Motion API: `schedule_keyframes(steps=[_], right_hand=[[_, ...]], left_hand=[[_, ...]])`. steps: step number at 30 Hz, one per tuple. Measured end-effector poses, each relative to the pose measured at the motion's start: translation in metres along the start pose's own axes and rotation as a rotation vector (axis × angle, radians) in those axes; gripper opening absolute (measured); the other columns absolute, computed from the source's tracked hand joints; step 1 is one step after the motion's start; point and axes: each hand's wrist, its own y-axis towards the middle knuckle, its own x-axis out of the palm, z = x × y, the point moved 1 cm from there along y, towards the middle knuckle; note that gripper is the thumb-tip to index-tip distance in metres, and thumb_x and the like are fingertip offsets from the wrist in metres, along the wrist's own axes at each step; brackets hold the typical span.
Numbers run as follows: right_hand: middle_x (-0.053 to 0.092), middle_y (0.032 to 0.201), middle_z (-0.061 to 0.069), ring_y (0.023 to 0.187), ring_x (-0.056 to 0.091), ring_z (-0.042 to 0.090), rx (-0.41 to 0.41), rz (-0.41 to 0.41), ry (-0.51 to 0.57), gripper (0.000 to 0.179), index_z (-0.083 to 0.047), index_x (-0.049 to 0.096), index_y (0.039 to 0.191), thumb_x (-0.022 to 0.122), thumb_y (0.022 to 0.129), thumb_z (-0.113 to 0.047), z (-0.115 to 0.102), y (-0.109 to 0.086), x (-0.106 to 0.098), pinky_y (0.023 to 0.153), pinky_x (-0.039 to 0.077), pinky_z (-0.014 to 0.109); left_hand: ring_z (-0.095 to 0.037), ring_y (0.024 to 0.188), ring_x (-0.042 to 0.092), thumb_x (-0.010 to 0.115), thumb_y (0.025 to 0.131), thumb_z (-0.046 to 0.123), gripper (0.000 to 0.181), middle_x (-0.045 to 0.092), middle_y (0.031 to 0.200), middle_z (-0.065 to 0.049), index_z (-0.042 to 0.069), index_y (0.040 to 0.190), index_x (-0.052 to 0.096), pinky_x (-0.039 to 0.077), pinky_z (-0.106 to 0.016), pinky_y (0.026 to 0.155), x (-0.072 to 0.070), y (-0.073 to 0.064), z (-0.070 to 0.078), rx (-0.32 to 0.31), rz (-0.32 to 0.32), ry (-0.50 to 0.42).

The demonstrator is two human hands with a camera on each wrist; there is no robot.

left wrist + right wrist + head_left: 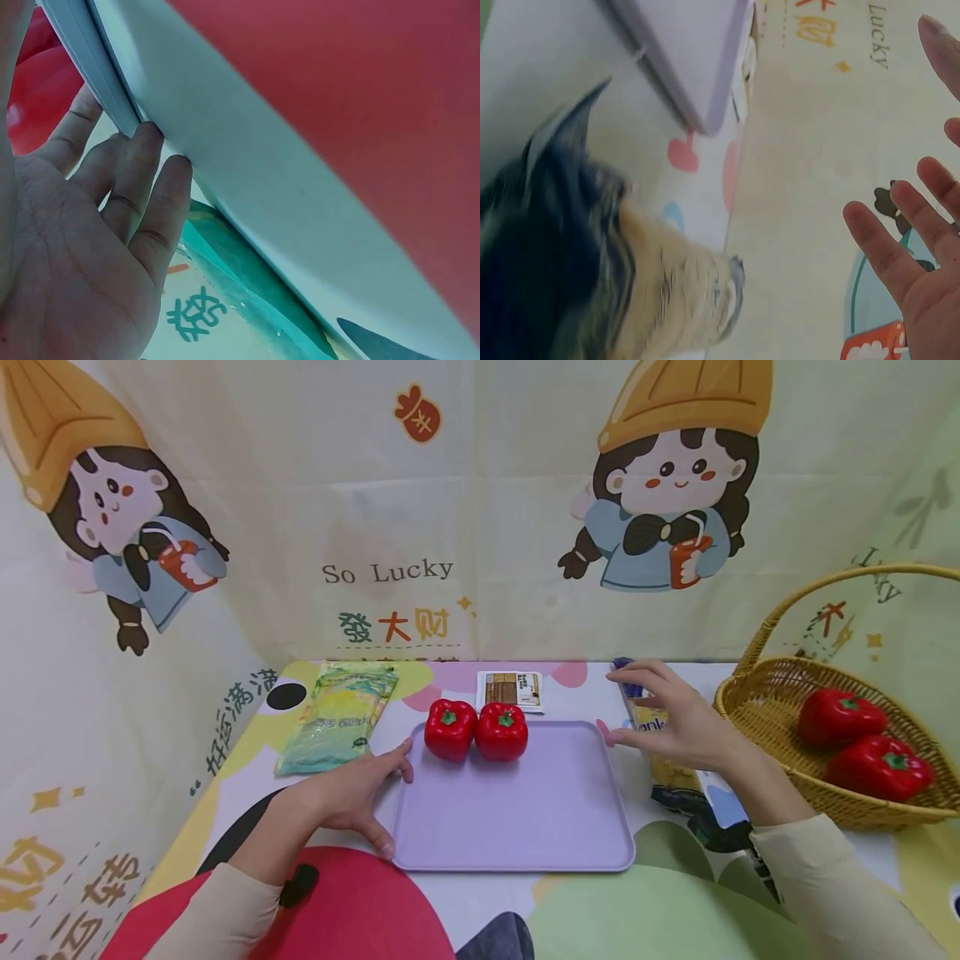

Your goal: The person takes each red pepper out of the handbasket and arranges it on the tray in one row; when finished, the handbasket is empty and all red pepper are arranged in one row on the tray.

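Observation:
Two red bell peppers, one on the left [450,730] and one beside it [502,732], sit at the back left of a lavender tray [525,818]. At the tray's left edge, my left hand [348,795] touches the rim with fingers and thumb spread apart. My right hand [678,718] is raised off the tray's right back corner, fingers spread and nothing held. Below it lies a yellow and dark blue food packet [671,772], partly hidden by the hand and forearm. The right wrist view shows the same packet [682,292] apart from the open fingers.
A wicker basket [750,693] with a tall handle stands at the right, holding two more red bell peppers [881,768]. A green and yellow packet [333,722] lies left of the tray. Behind the tray is a small white and brown packet [512,690]. A printed cloth hangs behind.

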Motion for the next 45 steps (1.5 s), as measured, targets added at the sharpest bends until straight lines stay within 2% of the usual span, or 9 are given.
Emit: schedule_keyframes(steps=[2, 4, 7, 9, 16, 23, 34, 41, 45], right_hand=[[0.052, 0.139, 0.009, 0.123, 0.055, 0.028, -0.004, -0.001, -0.030, 0.076, -0.015, 0.057, 0.142, 0.094, 0.076, -0.019, 0.002, -0.003, -0.005, 0.089, 0.058, 0.049], [0.051, 0.140, 0.009, 0.118, 0.059, 0.026, -0.002, -0.009, -0.045, 0.075, -0.015, 0.056, 0.143, 0.093, 0.077, -0.019, 0.003, -0.006, -0.010, 0.089, 0.059, 0.035], [0.050, 0.142, 0.009, 0.110, 0.066, 0.024, 0.011, -0.012, -0.053, 0.073, -0.015, 0.056, 0.142, 0.092, 0.078, -0.017, 0.005, -0.009, -0.017, 0.090, 0.052, 0.016], [0.050, 0.143, 0.009, 0.107, 0.068, 0.026, 0.035, -0.014, -0.058, 0.073, -0.016, 0.056, 0.143, 0.091, 0.079, -0.017, 0.006, -0.012, -0.021, 0.091, 0.048, 0.013], [0.051, 0.144, 0.005, 0.126, 0.052, 0.014, 0.097, 0.027, -0.137, 0.076, -0.018, 0.057, 0.143, 0.093, 0.076, -0.020, 0.010, -0.026, -0.038, 0.089, 0.043, 0.007], [0.055, 0.136, 0.005, 0.120, 0.045, -0.009, 0.038, 0.083, -0.156, 0.080, -0.013, 0.058, 0.141, 0.095, 0.070, -0.007, 0.014, -0.036, -0.052, 0.087, 0.042, 0.001], [0.055, 0.135, 0.007, 0.105, 0.049, -0.013, 0.121, 0.134, -0.178, 0.080, -0.015, 0.059, 0.141, 0.095, 0.070, -0.004, 0.025, -0.059, -0.068, 0.088, 0.037, -0.002], [0.053, 0.127, -0.012, 0.110, 0.046, -0.014, 0.131, 0.160, -0.225, 0.078, -0.013, 0.062, 0.137, 0.096, 0.068, -0.004, 0.033, -0.072, -0.077, 0.089, 0.034, -0.003], [0.054, 0.127, -0.009, 0.114, 0.043, -0.012, 0.142, 0.177, -0.238, 0.077, -0.013, 0.063, 0.136, 0.096, 0.066, -0.003, 0.039, -0.081, -0.082, 0.088, 0.034, -0.003]], left_hand=[[-0.028, 0.140, 0.042, 0.098, 0.057, 0.051, 0.083, 0.025, 0.170, -0.004, 0.031, 0.125, 0.055, 0.047, -0.052, 0.107, 0.000, 0.001, 0.000, -0.001, -0.003, -0.001], [-0.028, 0.138, 0.043, 0.098, 0.056, 0.052, 0.084, 0.026, 0.169, -0.005, 0.031, 0.125, 0.055, 0.048, -0.051, 0.107, 0.000, 0.002, 0.000, -0.002, -0.003, 0.001], [-0.027, 0.137, 0.043, 0.098, 0.056, 0.053, 0.084, 0.026, 0.169, -0.005, 0.032, 0.126, 0.055, 0.048, -0.050, 0.106, 0.000, 0.003, -0.002, -0.006, -0.002, 0.010], [-0.026, 0.136, 0.045, 0.098, 0.056, 0.053, 0.086, 0.028, 0.168, -0.005, 0.032, 0.127, 0.055, 0.049, -0.050, 0.105, -0.001, 0.003, -0.002, -0.006, -0.002, 0.014], [-0.024, 0.128, 0.048, 0.097, 0.055, 0.055, 0.113, 0.047, 0.152, -0.005, 0.019, 0.149, 0.045, 0.048, -0.049, 0.105, -0.002, 0.003, -0.001, 0.015, 0.010, 0.007], [-0.025, 0.131, 0.047, 0.097, 0.056, 0.056, 0.098, 0.039, 0.161, -0.008, 0.026, 0.138, 0.052, 0.047, -0.051, 0.106, -0.001, 0.004, -0.003, 0.029, 0.014, 0.015], [-0.027, 0.136, 0.046, 0.097, 0.056, 0.055, 0.088, 0.033, 0.165, -0.008, 0.029, 0.129, 0.055, 0.048, -0.052, 0.107, 0.000, 0.004, 0.000, 0.024, 0.008, 0.010], [-0.027, 0.136, 0.045, 0.098, 0.056, 0.054, 0.085, 0.031, 0.166, -0.007, 0.029, 0.125, 0.055, 0.046, -0.052, 0.108, -0.001, 0.003, -0.001, 0.020, 0.007, 0.003], [-0.028, 0.139, 0.043, 0.098, 0.056, 0.054, 0.083, 0.029, 0.167, -0.007, 0.031, 0.124, 0.055, 0.046, -0.052, 0.108, -0.001, 0.002, -0.003, 0.014, -0.001, -0.015]])
